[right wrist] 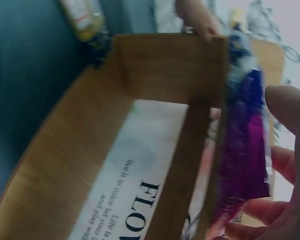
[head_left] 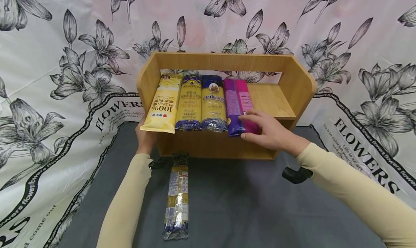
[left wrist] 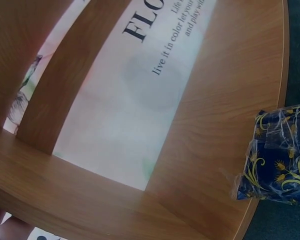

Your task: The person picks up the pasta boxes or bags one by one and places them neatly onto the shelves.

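Observation:
My left hand (head_left: pixel 145 138) holds the left end of a two-tier wooden shelf (head_left: pixel 224 62); its fingertips are hidden in the head view. Beside it, on the upper board, lies a pale yellow pasta packet (head_left: pixel 164 103). Two blue-and-yellow spaghetti packets (head_left: pixel 189 103) (head_left: pixel 213 103) and a purple-and-pink packet (head_left: pixel 234 100) follow to the right. My right hand (head_left: pixel 268 130) rests on the lower right part of the purple packet with extended fingers. In the right wrist view, thumb and fingers are spread beside that packet (right wrist: pixel 242 150).
Another clear-and-blue spaghetti packet (head_left: pixel 177 201) lies lengthwise on the dark grey tabletop (head_left: pixel 247 204), its far end at the shelf's front left. Bare board (head_left: pixel 269 98) shows right of the purple packet. A floral cloth (head_left: pixel 195 31) hangs behind.

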`<action>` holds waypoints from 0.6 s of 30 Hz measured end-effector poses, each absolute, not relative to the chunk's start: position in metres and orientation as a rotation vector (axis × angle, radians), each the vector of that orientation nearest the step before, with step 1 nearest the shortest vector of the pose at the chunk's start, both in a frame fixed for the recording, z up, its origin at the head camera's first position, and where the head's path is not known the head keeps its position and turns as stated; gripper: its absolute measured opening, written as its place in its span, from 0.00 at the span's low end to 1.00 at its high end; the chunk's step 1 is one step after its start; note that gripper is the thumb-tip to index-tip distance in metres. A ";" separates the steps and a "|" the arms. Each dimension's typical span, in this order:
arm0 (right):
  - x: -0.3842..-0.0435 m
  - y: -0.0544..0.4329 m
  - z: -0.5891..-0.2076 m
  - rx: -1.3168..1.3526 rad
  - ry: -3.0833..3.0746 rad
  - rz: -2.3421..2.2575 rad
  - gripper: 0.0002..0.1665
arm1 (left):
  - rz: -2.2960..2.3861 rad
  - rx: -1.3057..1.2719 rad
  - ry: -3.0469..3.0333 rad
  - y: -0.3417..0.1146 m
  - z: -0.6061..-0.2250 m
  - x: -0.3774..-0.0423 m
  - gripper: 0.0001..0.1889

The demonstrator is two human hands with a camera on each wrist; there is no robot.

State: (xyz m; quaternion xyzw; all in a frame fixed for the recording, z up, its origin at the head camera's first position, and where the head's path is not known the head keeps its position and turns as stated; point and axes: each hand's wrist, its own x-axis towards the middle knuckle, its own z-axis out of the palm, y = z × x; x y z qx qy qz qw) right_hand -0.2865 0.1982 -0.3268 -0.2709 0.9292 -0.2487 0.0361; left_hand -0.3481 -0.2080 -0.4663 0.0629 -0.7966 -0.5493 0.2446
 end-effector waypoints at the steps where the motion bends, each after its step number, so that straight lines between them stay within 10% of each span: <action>1: -0.284 0.198 -0.330 -0.847 2.857 -0.739 0.39 | -1.498 0.169 -2.173 -0.209 -0.466 -0.348 0.29; 18: -0.296 0.187 -0.351 -0.911 2.960 -0.680 0.35 | -1.428 0.209 -2.212 -0.210 -0.465 -0.349 0.27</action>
